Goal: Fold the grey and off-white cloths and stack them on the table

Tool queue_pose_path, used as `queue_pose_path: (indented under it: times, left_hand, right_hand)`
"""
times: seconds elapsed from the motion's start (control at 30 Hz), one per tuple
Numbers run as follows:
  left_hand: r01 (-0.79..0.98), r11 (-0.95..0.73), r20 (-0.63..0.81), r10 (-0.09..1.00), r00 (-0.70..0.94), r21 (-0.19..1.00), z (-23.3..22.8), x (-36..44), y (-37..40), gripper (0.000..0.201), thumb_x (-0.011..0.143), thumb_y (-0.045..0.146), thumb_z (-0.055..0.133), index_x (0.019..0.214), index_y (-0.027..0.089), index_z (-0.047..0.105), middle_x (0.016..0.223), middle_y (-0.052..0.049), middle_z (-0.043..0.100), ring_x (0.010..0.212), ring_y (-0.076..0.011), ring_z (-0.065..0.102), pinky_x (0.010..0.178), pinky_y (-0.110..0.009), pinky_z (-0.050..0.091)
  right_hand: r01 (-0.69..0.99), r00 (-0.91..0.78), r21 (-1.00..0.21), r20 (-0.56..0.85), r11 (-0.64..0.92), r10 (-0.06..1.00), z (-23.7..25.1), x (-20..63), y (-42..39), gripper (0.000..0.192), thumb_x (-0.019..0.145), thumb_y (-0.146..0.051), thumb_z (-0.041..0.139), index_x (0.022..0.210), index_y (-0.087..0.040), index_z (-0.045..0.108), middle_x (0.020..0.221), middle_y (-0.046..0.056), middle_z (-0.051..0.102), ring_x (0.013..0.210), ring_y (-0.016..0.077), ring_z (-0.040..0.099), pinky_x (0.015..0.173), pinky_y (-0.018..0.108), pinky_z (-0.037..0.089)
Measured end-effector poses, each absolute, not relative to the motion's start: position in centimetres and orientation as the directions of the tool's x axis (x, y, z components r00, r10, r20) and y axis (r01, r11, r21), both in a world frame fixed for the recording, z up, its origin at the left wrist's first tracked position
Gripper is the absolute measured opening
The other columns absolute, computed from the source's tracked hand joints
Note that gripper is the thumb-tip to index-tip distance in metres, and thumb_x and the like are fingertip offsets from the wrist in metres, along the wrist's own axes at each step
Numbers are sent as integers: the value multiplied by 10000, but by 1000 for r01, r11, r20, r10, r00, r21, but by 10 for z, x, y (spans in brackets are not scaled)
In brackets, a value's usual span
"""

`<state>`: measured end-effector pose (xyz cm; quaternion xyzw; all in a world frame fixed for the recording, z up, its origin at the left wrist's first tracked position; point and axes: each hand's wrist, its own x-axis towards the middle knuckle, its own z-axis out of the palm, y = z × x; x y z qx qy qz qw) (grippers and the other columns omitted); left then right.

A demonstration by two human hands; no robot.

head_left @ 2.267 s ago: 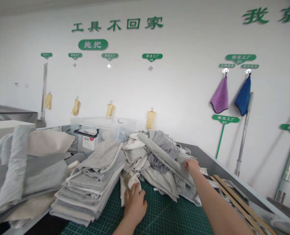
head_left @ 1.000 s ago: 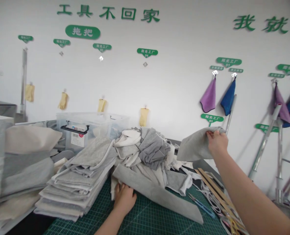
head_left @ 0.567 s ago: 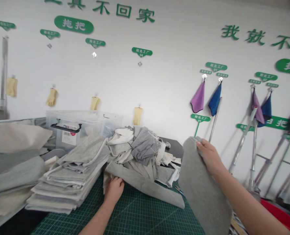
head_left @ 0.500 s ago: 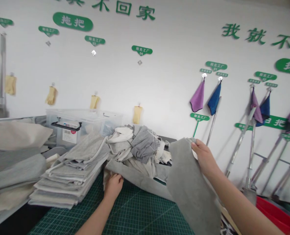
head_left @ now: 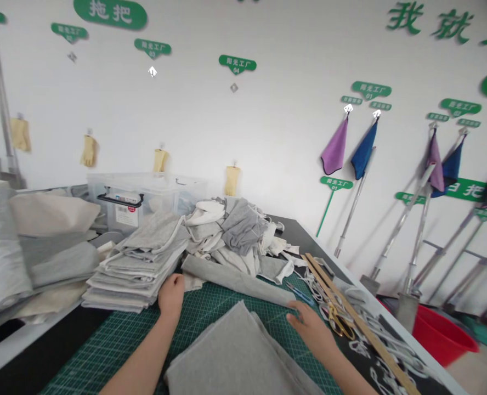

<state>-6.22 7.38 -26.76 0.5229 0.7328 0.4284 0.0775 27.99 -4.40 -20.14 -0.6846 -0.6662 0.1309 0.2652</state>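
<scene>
Nearest the camera, a grey fabric piece (head_left: 235, 351) lies flat on the green cutting mat (head_left: 115, 340), spread where the grid lines can square it up. The right hand (head_left: 309, 327) rests open, palm down, at the piece's far right corner, as if pressing it flat; nothing is gripped. The left hand (head_left: 171, 293) sits loosely curled on the mat against the end of a long grey strip (head_left: 239, 280), seemingly pinning it, though I cannot tell whether its fingers pinch cloth. Right of the strip lie blue scissors (head_left: 299, 294), gold scissors (head_left: 337, 321) and a wooden ruler (head_left: 358, 323), within reach. Left stands a folded stack (head_left: 139, 263); behind, a loose heap (head_left: 235, 236) and clear bin (head_left: 145, 197) on the table (head_left: 305, 241)
</scene>
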Motion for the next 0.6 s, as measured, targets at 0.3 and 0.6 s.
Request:
queue_pose_path:
  times: [0.3,0.6]
  left_hand:
    - [770,-54,407,871,-275,635,-269,-51,75,194,747,218,369,656,173,535,706,-3,574,648,-97,500,558,-172,284]
    - [785,-24,378,885,-272,619,-269,-49,85,180,746,215,377,664,184,535,737,0,569,647,-100,491,540,-185,259]
  right_hand:
    - [979,-149,-116,128,164,980,-225,223,43,736,595,-358,569,1244,-281,231,1216,66,391,1078,257,351,882,404,222]
    - [899,-222,-365,99,243,970,-239,237,69,498,697,-148,402,1181,-265,372,1063,59,503,981,197,431,811,310,301]
